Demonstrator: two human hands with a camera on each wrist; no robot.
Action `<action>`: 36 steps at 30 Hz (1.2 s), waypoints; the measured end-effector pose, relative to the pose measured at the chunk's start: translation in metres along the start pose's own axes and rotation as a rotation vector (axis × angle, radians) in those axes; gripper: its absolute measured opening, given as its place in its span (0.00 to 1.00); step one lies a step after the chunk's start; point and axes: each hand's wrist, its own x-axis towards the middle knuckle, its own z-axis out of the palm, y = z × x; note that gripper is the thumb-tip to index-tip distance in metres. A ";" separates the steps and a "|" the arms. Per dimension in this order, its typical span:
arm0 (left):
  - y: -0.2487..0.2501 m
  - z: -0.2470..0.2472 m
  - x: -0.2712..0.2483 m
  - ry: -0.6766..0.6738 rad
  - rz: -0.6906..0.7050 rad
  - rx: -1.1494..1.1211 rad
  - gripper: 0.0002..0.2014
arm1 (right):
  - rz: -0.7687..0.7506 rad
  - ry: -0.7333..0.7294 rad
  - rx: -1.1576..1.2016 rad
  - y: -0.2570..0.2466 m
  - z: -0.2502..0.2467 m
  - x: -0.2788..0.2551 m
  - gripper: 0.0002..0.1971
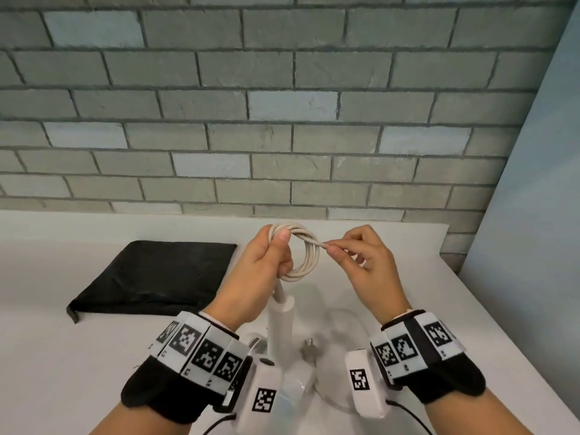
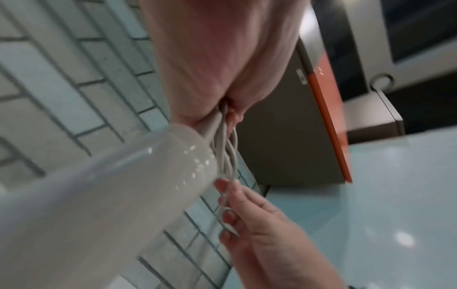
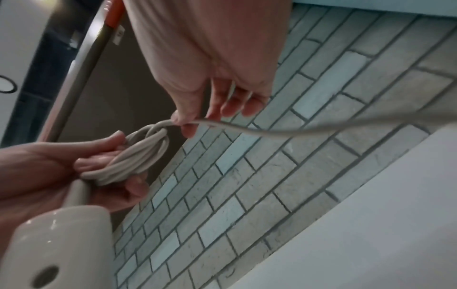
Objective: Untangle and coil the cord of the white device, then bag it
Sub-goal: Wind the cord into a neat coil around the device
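My left hand [image 1: 270, 255] grips a round coil of white cord [image 1: 309, 255], thumb pressed on its top, above the white table. Below that hand the white device [image 1: 281, 328] hangs by its handle, its lower part hidden behind my wrists. My right hand [image 1: 354, 255] pinches the loose end of the cord [image 1: 326, 245] between thumb and forefinger just right of the coil. The right wrist view shows the cord's loops [image 3: 138, 156] bundled in the left fingers [image 3: 99, 156] and the loose strand [image 3: 272, 131] running away to the right. A metal plug [image 1: 309, 346] lies near the device.
A flat black bag [image 1: 150, 277] lies on the table [image 1: 94, 356] to the left of my hands. A grey brick wall [image 1: 282, 105] stands close behind. The table's right edge runs diagonally beside a pale wall [image 1: 533, 246].
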 end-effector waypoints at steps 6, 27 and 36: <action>-0.007 -0.003 0.000 -0.004 -0.033 -0.171 0.13 | 0.263 -0.037 0.393 -0.015 0.034 -0.010 0.10; -0.001 0.005 -0.002 0.049 0.036 0.053 0.16 | 0.456 -0.196 1.030 -0.049 0.031 0.006 0.16; -0.015 0.002 0.009 0.137 0.059 0.213 0.11 | 0.369 -0.144 0.517 -0.042 0.039 0.004 0.14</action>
